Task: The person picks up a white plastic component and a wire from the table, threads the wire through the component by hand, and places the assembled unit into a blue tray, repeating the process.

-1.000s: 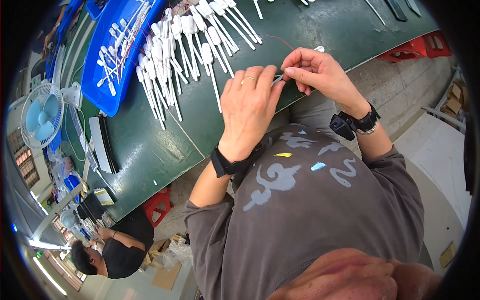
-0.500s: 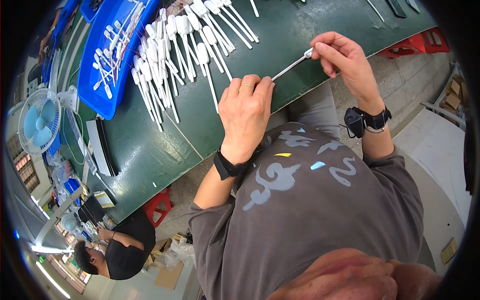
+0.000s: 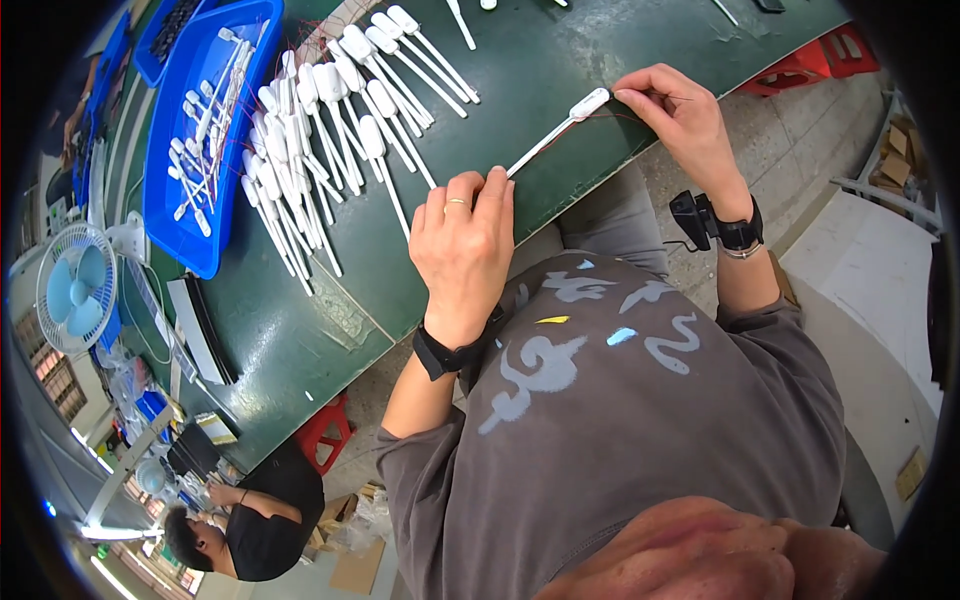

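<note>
A white plastic stick with a rounded, capsule-like head (image 3: 590,103) slants up and right above the green table edge. My left hand (image 3: 462,235) is closed on its thin lower end, thumb and fingertips together. From the stick runs a thin red wire (image 3: 625,115) toward my right hand (image 3: 690,125), which pinches it just right of the head. The fingers hide the wire's exact grip point. To the left of my left hand lies a pile of similar white sticks (image 3: 300,150), heads mostly pointing away, with red wires around them.
A blue tray (image 3: 215,245) with smaller white pieces stands on the green table (image 3: 270,370) at left, near a white fan (image 3: 78,285). Red stools (image 3: 325,435) show beyond the table edge. A seated person in black (image 3: 265,520) works at lower left.
The head of the stick, earlier at my right fingertips, now shows fully, with the red wire visible. My left hand has shifted slightly left and down in view.
</note>
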